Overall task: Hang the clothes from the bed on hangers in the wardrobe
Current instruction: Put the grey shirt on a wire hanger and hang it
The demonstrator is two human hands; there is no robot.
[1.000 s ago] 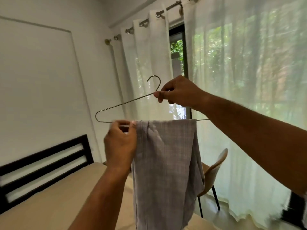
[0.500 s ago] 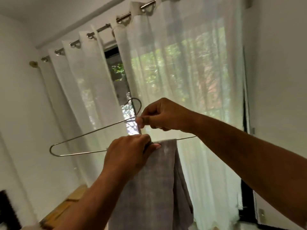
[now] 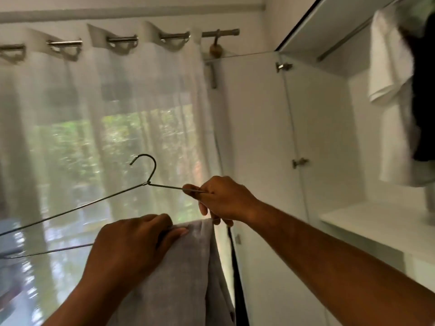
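Hands [image 3: 131, 248] [image 3: 226, 201], two, hanger [image 3: 148, 183], one, garment [image 3: 188, 274], one

No writing, label, brand, number or sign can be read anywhere in view.
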